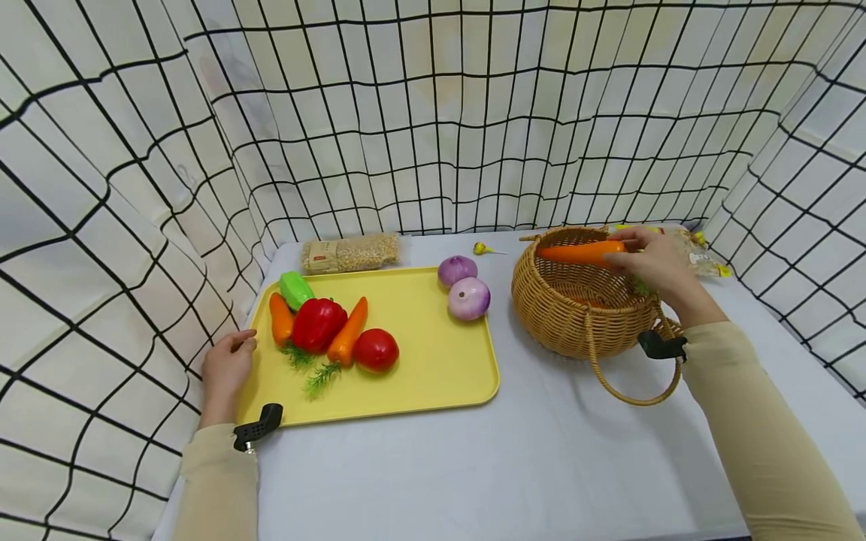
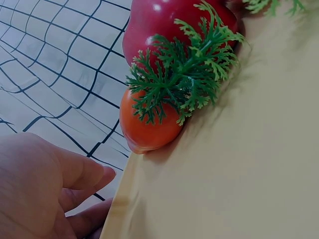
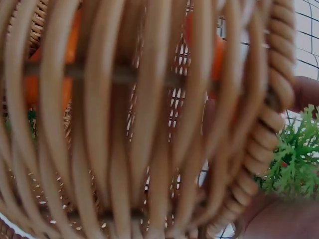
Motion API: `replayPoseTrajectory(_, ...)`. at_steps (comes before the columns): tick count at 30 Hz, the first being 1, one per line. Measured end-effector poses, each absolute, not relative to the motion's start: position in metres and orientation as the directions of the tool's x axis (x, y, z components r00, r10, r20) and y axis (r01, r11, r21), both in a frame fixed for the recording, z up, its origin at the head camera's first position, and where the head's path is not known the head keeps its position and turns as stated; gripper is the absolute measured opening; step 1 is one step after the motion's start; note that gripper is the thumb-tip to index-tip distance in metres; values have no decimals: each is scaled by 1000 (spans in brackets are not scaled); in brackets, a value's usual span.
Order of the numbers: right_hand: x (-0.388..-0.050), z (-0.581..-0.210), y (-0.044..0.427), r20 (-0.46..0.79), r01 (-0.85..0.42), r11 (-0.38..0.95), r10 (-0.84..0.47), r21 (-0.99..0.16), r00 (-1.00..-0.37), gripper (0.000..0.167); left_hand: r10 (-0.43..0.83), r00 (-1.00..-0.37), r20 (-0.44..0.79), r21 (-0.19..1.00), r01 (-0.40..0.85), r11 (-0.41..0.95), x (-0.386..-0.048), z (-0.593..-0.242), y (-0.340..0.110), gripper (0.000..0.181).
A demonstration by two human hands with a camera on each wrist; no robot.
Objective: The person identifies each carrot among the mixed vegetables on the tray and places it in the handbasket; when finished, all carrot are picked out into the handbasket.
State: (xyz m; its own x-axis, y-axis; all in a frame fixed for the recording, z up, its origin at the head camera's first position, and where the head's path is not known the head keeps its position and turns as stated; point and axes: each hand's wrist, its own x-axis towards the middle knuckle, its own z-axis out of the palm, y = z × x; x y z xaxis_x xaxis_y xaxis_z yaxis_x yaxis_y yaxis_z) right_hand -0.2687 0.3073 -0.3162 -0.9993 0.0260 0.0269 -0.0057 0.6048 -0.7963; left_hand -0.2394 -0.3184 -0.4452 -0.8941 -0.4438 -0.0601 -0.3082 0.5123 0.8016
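Close in, past beige sleeves (image 1: 216,488), down to the left hand (image 1: 226,368), fingers loosely bent and a little apart, right beside the left rim of a yellow tray (image 1: 433,368). Hard to tell whether touching it. Across the tray now, over a pair of carrots (image 1: 349,336) with feathery green tops, a tomato (image 1: 376,351) to their right, a red bell pepper (image 1: 319,325) between them, a light green pepper (image 1: 295,291) behind. Over to the woven wicker basket (image 1: 551,319), looped handle (image 1: 632,403) hanging out front. And there, pinched in the fingers and thumb of the right hand (image 1: 655,264), at the basket's open mouth: a long orange carrot (image 1: 575,253), pointing left! On past two purple onions (image 1: 469,299), side by side at the tray's right end. Farther back, to a bag of pale beans (image 1: 358,253) behind the tray and a clear packet (image 1: 704,255) beyond the basket. Finally, right at the back, up to black netting (image 1: 460,113) against white cloth.
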Motion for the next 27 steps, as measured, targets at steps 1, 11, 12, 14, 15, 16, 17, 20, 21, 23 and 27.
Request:
replayPoseTrajectory(1, -271, -317, 307, 7, 3, 617, 15, -787, -1000, 52, -442, -895, -59, 800, -307, 515, -239, -445, -318, 45)
replayPoseTrajectory(11, -283, -328, 299, -61, 24, 652, -33, -758, -998, 50, -428, -903, -34, 788, -288, 545, -241, -444, -314, 45)
replayPoseTrajectory(12, -283, -329, 299, -69, 26, 650, -42, -759, -997, 51, -429, -903, -35, 787, -289, 545, -241, -443, -314, 45)
replayPoseTrajectory(14, -285, -330, 299, -86, 27, 652, -59, -757, -995, 53, -434, -900, -38, 792, -293, 536, -242, -443, -313, 45)
replayPoseTrajectory(15, -286, -331, 299, -96, 29, 655, -67, -755, -993, 55, -437, -899, -39, 794, -293, 533, -243, -442, -313, 45)
replayPoseTrajectory(16, -287, -331, 299, -102, 31, 655, -71, -755, -992, 56, -440, -897, -35, 793, -292, 534, -243, -442, -313, 45)
replayPoseTrajectory(17, -288, -332, 299, -108, 34, 659, -73, -752, -991, 56, -441, -897, -36, 793, -294, 533, -244, -442, -314, 45)
replayPoseTrajectory(20, -289, -333, 295, -114, 31, 675, -79, -737, -990, 55, -442, -896, -35, 791, -295, 536, -244, -440, -315, 45)
replayPoseTrajectory(21, -289, -334, 293, -113, 28, 680, -82, -732, -990, 54, -443, -896, -34, 790, -296, 537, -243, -440, -316, 45)
replayPoseTrajectory(23, -289, -336, 290, -115, 20, 692, -91, -722, -989, 52, -442, -896, -36, 787, -298, 541, -241, -439, -316, 45)
replayPoseTrajectory(27, -289, -340, 290, -115, 5, 719, -105, -695, -988, 52, -440, -897, -35, 783, -298, 546, -238, -441, -317, 45)
